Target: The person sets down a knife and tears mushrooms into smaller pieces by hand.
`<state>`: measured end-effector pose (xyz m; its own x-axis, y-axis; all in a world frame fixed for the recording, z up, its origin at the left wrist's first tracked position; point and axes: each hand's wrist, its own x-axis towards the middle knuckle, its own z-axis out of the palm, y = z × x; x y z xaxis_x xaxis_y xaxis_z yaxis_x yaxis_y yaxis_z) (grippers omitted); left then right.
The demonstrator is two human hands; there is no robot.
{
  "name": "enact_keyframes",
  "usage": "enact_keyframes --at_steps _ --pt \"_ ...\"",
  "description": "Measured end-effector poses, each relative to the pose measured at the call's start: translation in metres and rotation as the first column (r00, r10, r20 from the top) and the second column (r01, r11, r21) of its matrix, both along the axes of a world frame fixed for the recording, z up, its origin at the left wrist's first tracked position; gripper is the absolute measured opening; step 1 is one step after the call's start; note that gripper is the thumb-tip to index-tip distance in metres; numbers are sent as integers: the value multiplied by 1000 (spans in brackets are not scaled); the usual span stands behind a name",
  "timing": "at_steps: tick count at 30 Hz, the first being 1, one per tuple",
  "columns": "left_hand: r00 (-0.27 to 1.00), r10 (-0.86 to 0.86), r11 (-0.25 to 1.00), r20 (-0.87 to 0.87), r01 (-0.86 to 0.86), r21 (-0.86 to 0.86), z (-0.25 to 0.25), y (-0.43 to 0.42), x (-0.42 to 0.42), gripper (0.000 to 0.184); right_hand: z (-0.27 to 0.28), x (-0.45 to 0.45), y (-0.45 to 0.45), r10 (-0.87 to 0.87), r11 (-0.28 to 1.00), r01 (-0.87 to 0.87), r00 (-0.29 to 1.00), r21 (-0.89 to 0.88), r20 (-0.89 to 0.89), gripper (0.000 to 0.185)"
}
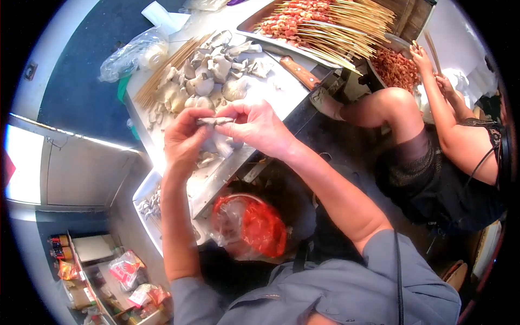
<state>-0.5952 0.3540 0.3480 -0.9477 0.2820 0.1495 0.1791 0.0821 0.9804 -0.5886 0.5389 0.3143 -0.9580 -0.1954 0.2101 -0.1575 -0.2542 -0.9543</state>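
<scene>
The left hand and the right hand come close together, both half curled, thumbs and fingers pinching a grey oyster mushroom piece from either side; it is held above the white table, just in front of a heap of oyster mushrooms; bamboo skewers lie beside the heap, a clear plastic bag near them; a wooden knife handle lies by a metal tray of skewered meat; a red plastic bag sits below the table; packets fill a shelf at lower left; another person sits at right beside a bowl of meat pieces; the piece's long axis runs crosswise, from hand to hand, nearly level in the view; which end is the cap, I cannot tell.
</scene>
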Motion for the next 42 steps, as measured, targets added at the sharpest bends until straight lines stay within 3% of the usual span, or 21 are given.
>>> enact_keyframes --at_steps 7,10,17,19,21,23,26,27,29,30,32,35,42 --pt "998 -22 997 -54 18 -70 -1 -3 2 16 3 3 0 12 1000 -12 998 7 55 16" --pt "1000 -14 1000 -14 14 5 -2 -1 3 14 1 2 -4 -42 999 42 999 28 -16 14" --pt "976 212 977 -45 -211 33 -2 -19 0 12 5 -5 1 -181 982 184 979 -28 88 9" --pt "955 292 956 -58 -290 31 -4 -28 -1 12 -1 -8 5 -190 975 196 980 -102 65 10" --pt "956 290 957 -51 -289 32 -3 -31 2 13 -11 -11 4 -214 975 216 976 -45 45 14" --pt "970 233 972 -66 -235 -28 -3 -32 5 15 -14 -12 1 -401 889 430 897 158 -188 22" --pt "973 165 985 -163 -171 -20 -3 -20 5 17 -11 -11 -4 -455 866 487 861 112 -227 30" --pt "972 167 985 -164 -173 -20 -3 -17 5 17 -9 -10 -4 -453 867 485 862 111 -228 30" --pt "977 172 983 -125 -178 -37 -3 -13 5 20 1 -4 -2 -166 986 165 986 -32 -27 29" --pt "977 172 983 -125 -177 -38 -2 -11 4 20 6 -1 -3 -166 986 165 986 -32 -27 29" --pt "989 125 992 -78 -126 -5 1 -8 3 24 11 7 -8 46 997 -39 993 -69 112 23" --pt "997 77 996 -31 -78 -38 3 -8 2 26 4 6 -13 126 983 -117 990 -143 59 18" --pt "989 141 990 -31 -141 9 -1 -1 13 24 8 5 -2 69 983 -48 991 -175 113 12"
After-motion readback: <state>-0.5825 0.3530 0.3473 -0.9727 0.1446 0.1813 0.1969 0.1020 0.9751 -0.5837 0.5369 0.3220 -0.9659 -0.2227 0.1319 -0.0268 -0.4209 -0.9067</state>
